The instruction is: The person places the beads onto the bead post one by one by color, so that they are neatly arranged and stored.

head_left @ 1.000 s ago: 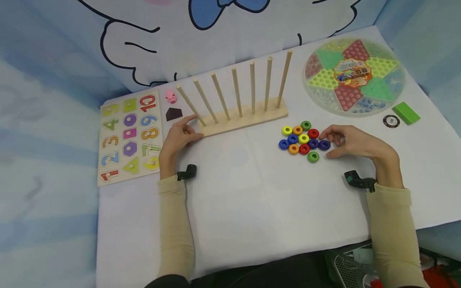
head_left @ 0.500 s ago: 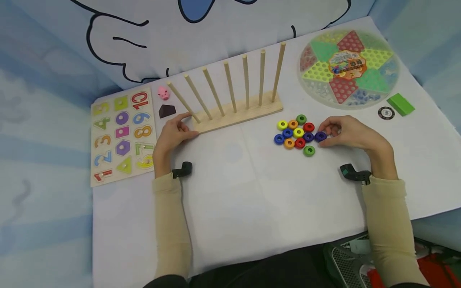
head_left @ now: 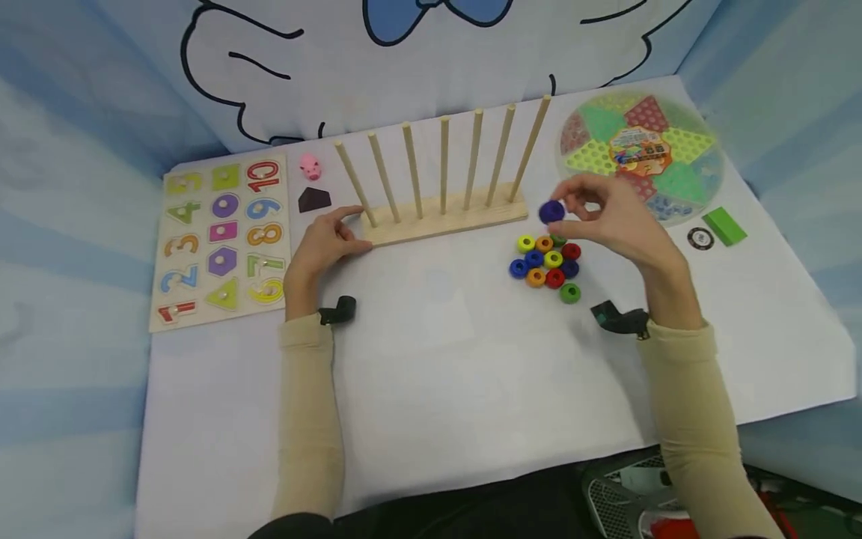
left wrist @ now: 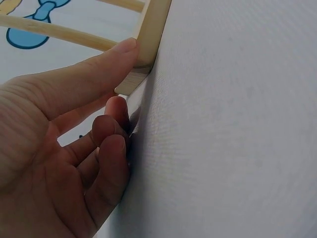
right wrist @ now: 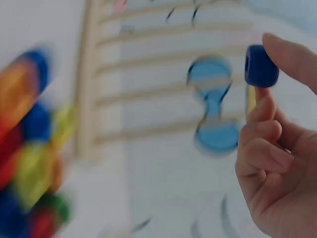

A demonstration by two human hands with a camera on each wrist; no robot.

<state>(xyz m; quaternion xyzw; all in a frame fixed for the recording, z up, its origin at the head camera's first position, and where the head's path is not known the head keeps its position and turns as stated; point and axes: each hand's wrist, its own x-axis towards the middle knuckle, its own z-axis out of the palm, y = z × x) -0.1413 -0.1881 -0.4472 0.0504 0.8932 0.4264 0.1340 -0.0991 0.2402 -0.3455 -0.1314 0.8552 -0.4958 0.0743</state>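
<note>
My right hand [head_left: 616, 224] pinches a dark purple-blue ring [head_left: 551, 212] between thumb and fingers, raised above the table. In the right wrist view this ring [right wrist: 261, 66] is a thick, rounded bead with a hole. Below it lies a cluster of small coloured rings [head_left: 553, 259], in yellow, orange, red, green and blue. My left hand [head_left: 325, 245] grips the left end of a wooden peg stand [head_left: 447, 223] with several upright pegs. The left wrist view shows the thumb of that hand [left wrist: 59, 134] on the base's edge [left wrist: 151, 39], the other fingers bent beside it.
A number puzzle board [head_left: 225, 239] lies at the left, with a pink pig figure [head_left: 310, 166] and a dark brown block [head_left: 313, 199] beside it. At the back right are a round board game [head_left: 586, 153], a green block [head_left: 724, 226] and a black-and-white chip [head_left: 700, 239].
My right hand has taken the dark purple-blue ring from the cluster's right side and lifted it leftward, toward the peg stand. The left hand stays at the stand's end.
</note>
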